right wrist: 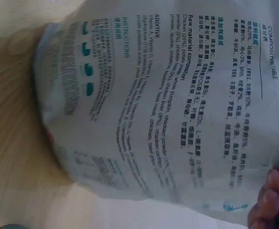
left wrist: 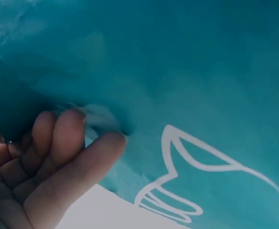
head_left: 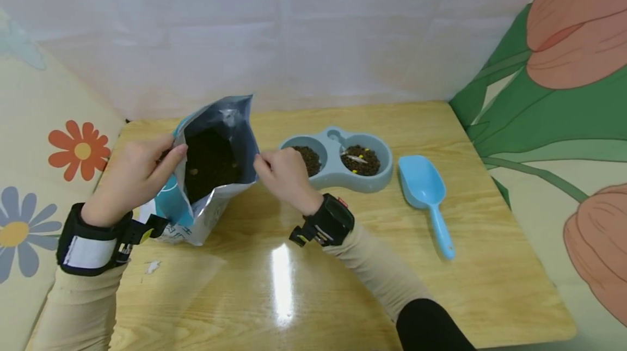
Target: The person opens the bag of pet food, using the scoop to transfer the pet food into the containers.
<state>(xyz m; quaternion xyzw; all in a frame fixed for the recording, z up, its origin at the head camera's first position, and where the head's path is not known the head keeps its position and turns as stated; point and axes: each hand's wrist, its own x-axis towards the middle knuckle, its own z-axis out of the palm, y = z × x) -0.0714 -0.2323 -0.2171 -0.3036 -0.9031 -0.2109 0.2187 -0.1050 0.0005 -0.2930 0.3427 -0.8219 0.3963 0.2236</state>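
Note:
A teal and white pet food bag (head_left: 213,219) stands open on the left of the table, its silvery lining showing and dark brown kibble (head_left: 208,163) inside. My left hand (head_left: 129,174) pinches the rim on its left side. At the opposite side, my right hand (head_left: 289,174) grips the rim between thumb and fingers. The left wrist view has the fingers of the left hand (left wrist: 48,167) against the bag's teal face (left wrist: 191,81). Printed ingredient text covers the bag's white side (right wrist: 149,109) in the right wrist view, with fingertips of the right hand (right wrist: 267,204) at its edge.
Just right of the bag sits a grey-blue double bowl (head_left: 332,171), with brown kibble in both hollows and yellow bits in the right one. A light-blue scoop (head_left: 425,188) lies farther right. Behind the table (head_left: 490,285) hangs a white cloth (head_left: 318,35).

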